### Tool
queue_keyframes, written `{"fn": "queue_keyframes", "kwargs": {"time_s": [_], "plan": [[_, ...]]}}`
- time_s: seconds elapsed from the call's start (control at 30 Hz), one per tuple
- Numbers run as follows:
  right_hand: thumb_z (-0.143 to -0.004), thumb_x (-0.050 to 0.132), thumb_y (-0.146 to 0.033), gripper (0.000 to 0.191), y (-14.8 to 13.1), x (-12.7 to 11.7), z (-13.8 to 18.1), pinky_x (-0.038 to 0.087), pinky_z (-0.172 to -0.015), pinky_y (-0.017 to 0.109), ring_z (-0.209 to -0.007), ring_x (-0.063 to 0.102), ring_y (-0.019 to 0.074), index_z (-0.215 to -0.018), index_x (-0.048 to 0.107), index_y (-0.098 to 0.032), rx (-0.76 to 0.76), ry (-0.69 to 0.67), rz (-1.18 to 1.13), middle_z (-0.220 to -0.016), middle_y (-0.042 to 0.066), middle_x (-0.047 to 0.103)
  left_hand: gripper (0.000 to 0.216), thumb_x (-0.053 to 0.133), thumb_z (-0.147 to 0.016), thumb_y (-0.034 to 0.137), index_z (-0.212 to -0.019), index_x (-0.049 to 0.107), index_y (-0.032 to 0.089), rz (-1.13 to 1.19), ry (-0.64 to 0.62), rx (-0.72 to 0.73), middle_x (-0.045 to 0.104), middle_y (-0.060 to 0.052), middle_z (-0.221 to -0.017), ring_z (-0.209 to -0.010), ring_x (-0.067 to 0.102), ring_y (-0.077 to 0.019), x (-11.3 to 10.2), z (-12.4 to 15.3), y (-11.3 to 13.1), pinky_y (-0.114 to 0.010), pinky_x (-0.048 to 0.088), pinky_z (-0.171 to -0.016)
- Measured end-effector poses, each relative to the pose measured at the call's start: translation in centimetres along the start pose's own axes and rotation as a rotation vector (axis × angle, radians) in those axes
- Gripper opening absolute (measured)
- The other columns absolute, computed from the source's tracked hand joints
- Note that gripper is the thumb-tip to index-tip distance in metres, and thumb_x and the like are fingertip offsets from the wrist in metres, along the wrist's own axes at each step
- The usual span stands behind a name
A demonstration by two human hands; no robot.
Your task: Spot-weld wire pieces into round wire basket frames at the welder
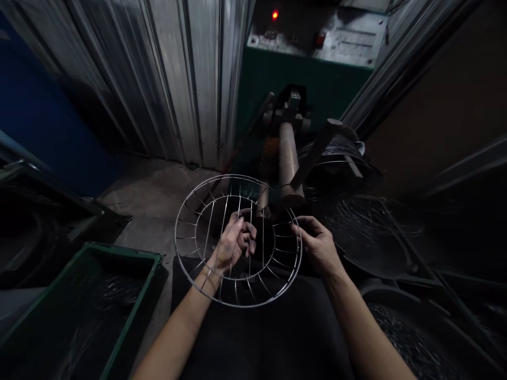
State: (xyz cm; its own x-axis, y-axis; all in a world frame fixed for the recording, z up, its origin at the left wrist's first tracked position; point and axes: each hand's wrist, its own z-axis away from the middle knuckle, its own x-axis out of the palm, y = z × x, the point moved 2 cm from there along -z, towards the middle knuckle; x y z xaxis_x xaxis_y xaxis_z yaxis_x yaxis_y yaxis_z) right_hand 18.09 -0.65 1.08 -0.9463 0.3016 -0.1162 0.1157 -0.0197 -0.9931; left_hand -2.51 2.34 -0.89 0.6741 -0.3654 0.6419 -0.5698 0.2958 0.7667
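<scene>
A round wire basket [201,287], with an outer rim, an inner ring, short spokes and parallel bars across its middle, is held in front of me. My left hand [235,240] reaches under it, with wires crossing over the wrist and fingers. Its thumb and curled fingers close around a middle bar. At the right side of the outer rim, my right hand [319,245] pinches the wire between thumb and fingers. Just beyond the basket is a machine's thick cylindrical arm [289,153], its blunt end near the far right rim.
A green machine body [304,76] with a lit red lamp [275,15] stands ahead. To the left is a green crate [137,311] with metal pieces inside. Coiled wire [336,150] and a round container of small metal pieces [407,338] lie right. Corrugated metal sheeting [186,79] walls the back left.
</scene>
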Motion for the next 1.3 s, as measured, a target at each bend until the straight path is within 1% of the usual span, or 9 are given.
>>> {"fn": "queue_keyframes", "kwargs": {"time_s": [0.1, 0.33, 0.47, 0.63, 0.87, 0.97, 1.03, 1.13, 1.3], "plan": [[-0.063, 0.078, -0.044, 0.035, -0.5, 0.2, -0.3, 0.042, -0.057, 0.023, -0.064, 0.051, 0.0105, -0.087, 0.065, -0.021, -0.013, -0.015, 0.008, -0.081, -0.001, 0.062, 0.034, 0.045, -0.09, 0.041, -0.12, 0.039, 0.025, -0.02, 0.019, 0.026, 0.056, 0.004, -0.07, -0.041, 0.055, -0.0077, 0.1, -0.5, 0.0, -0.012, 0.036, -0.032], [-0.06, 0.079, -0.044, 0.038, -0.6, 1.4, -2.0, 0.039, -0.051, 0.022, -0.055, 0.048, 0.0081, -0.081, 0.06, -0.019, 0.005, -0.029, -0.04, -0.071, -0.003, 0.059, 0.037, 0.047, -0.089, 0.043, -0.121, 0.038, 0.025, -0.013, 0.047, 0.047, 0.056, 0.004, -0.07, -0.041, 0.055, -0.0076, 0.3, -0.8, -0.2, -0.013, 0.037, -0.032], [-0.059, 0.08, -0.038, 0.047, 0.6, 2.1, -2.5, 0.043, -0.056, 0.022, -0.061, 0.054, 0.0097, -0.093, 0.051, -0.024, -0.023, -0.034, -0.184, -0.073, -0.006, 0.06, 0.037, 0.046, -0.09, 0.042, -0.122, 0.038, 0.025, -0.018, 0.066, 0.049, 0.056, 0.004, -0.07, -0.042, 0.055, -0.0078, 0.2, -0.7, -0.3, -0.013, 0.036, -0.033], [-0.059, 0.081, -0.033, 0.057, 2.1, 2.5, -3.0, 0.046, -0.067, 0.024, -0.071, 0.06, 0.0108, -0.101, 0.043, -0.028, -0.113, 0.032, -0.316, -0.081, -0.006, 0.062, 0.039, 0.046, -0.09, 0.042, -0.123, 0.038, 0.024, -0.028, 0.092, 0.06, 0.055, 0.004, -0.069, -0.041, 0.053, -0.0081, 0.7, -0.5, 0.1, -0.014, 0.036, -0.032], [-0.064, 0.077, -0.034, 0.058, 2.6, 3.1, -2.8, 0.047, -0.064, 0.025, -0.069, 0.061, 0.0112, -0.107, 0.039, -0.03, -0.12, 0.036, -0.326, -0.081, -0.005, 0.062, 0.038, 0.044, -0.091, 0.045, -0.121, 0.04, 0.022, -0.065, 0.166, 0.04, 0.058, 0.001, -0.066, -0.046, 0.057, -0.0107, 0.9, 0.1, -0.1, -0.016, 0.04, -0.039], [-0.064, 0.077, -0.037, 0.058, 2.8, 2.6, -2.0, 0.046, -0.058, 0.023, -0.064, 0.059, 0.011, -0.109, 0.04, -0.03, -0.073, 0.037, -0.328, -0.079, -0.005, 0.063, 0.04, 0.04, -0.091, 0.05, -0.119, 0.041, 0.021, -0.099, 0.157, 0.032, 0.061, -0.001, -0.065, -0.048, 0.056, -0.0099, 0.4, 0.0, 0.0, -0.014, 0.036, -0.04], [-0.064, 0.077, -0.04, 0.054, 2.7, 1.6, -1.1, 0.043, -0.053, 0.022, -0.059, 0.055, 0.01, -0.106, 0.045, -0.028, -0.009, 0.059, -0.302, -0.076, -0.005, 0.062, 0.038, 0.04, -0.091, 0.05, -0.116, 0.042, 0.022, -0.09, 0.125, 0.015, 0.062, -0.001, -0.065, -0.043, 0.05, -0.0071, 0.3, 0.0, 0.1, -0.012, 0.031, -0.038], [-0.068, 0.072, -0.047, 0.038, 1.6, -0.3, 0.6, 0.039, -0.049, 0.02, -0.056, 0.05, 0.0088, -0.092, 0.054, -0.023, 0.019, 0.107, -0.187, -0.07, -0.004, 0.058, 0.031, 0.045, -0.089, 0.048, -0.108, 0.042, 0.023, -0.104, 0.106, -0.014, 0.062, 0.001, -0.064, -0.038, 0.045, -0.0047, 0.6, -0.1, 0.4, -0.011, 0.029, -0.037], [-0.073, 0.068, -0.05, 0.032, -1.8, -1.2, 1.7, 0.03, -0.044, 0.02, -0.051, 0.039, 0.0068, -0.073, 0.056, -0.02, -0.031, -0.031, 0.105, -0.061, -0.005, 0.048, 0.027, 0.045, -0.089, 0.047, -0.102, 0.04, 0.024, -0.161, 0.214, 0.098, 0.059, 0.003, -0.062, -0.036, 0.043, -0.005, 1.3, -0.1, 0.8, -0.01, 0.026, -0.033]]}}
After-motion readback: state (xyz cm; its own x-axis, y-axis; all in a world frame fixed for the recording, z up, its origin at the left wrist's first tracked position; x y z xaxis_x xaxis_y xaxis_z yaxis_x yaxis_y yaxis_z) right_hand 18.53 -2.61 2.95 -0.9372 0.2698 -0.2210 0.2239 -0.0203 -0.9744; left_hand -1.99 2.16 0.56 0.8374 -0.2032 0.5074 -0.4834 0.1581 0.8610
